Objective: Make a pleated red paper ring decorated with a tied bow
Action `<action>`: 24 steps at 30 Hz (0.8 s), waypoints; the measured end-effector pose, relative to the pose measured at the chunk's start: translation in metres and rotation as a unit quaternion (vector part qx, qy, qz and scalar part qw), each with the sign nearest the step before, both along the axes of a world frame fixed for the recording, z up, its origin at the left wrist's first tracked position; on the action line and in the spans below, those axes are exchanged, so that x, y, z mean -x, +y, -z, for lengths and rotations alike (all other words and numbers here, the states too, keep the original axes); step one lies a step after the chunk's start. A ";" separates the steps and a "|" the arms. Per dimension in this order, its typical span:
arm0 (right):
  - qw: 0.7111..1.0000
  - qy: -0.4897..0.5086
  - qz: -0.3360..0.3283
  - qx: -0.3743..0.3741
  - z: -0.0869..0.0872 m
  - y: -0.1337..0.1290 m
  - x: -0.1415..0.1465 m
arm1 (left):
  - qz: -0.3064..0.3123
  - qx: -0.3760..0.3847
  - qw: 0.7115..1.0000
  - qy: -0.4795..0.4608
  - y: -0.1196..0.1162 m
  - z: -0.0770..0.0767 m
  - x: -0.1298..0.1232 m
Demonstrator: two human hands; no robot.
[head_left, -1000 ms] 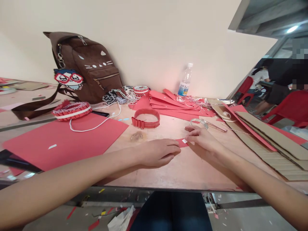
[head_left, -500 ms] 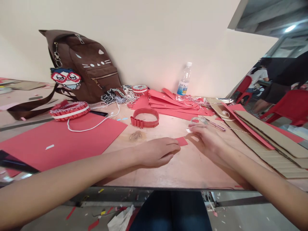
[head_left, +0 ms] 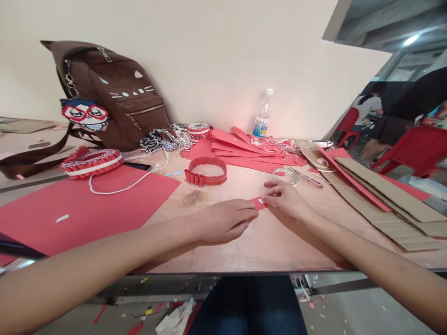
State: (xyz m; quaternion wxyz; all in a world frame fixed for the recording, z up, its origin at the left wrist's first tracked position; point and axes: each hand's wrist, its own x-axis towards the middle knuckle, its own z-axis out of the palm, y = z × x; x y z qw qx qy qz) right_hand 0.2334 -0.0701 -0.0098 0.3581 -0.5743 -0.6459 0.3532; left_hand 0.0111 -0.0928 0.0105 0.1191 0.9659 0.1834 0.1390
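Observation:
A small red paper strip (head_left: 257, 203) lies flat on the wooden table. My left hand (head_left: 225, 219) rests on its left end, palm down, fingers extended and lying flat. At the strip's right end, my right hand (head_left: 284, 197) pinches a small white piece (head_left: 261, 200) that touches the red paper. Behind my left hand stands a red pleated paper ring (head_left: 206, 172). A clear tape roll (head_left: 285, 176) lies just beyond my right hand, with a pen (head_left: 307, 177) beside it.
A brown backpack (head_left: 115, 97) leans on the wall at the left, near a red-and-white ring (head_left: 91, 163) on a red sheet (head_left: 115, 204). Red papers (head_left: 240, 149) and a bottle (head_left: 261, 118) are at the back. Cardboard strips (head_left: 387, 195) lie right. A person (head_left: 365, 107) sits beyond.
My right hand has brought the white piece down onto the red strip. My left hand stays on the strip. The whole view has shifted slightly.

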 end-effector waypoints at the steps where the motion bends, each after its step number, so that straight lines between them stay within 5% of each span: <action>1: 1.000 -0.012 -0.006 -0.014 0.002 0.001 -0.001 | -0.002 0.005 1.000 -0.001 -0.001 0.000 0.000; 8: 0.995 -0.082 0.003 -0.053 0.009 0.016 -0.006 | -0.031 0.113 0.993 -0.029 0.014 -0.020 0.012; 12: 0.993 -0.096 -0.059 -0.033 0.001 0.023 -0.003 | -0.255 -0.004 0.961 -0.105 0.094 -0.054 0.058; 15: 0.990 -0.098 -0.095 -0.020 -0.003 0.024 -0.001 | -0.374 -0.098 0.922 -0.002 0.173 -0.068 0.095; 19: 0.988 -0.113 -0.102 -0.028 -0.001 0.022 0.003 | -0.392 -0.132 0.894 0.175 0.246 -0.052 0.105; 24: 0.987 -0.115 -0.113 -0.001 -0.001 0.022 0.003 | -0.372 -0.131 0.888 0.237 0.282 -0.016 0.084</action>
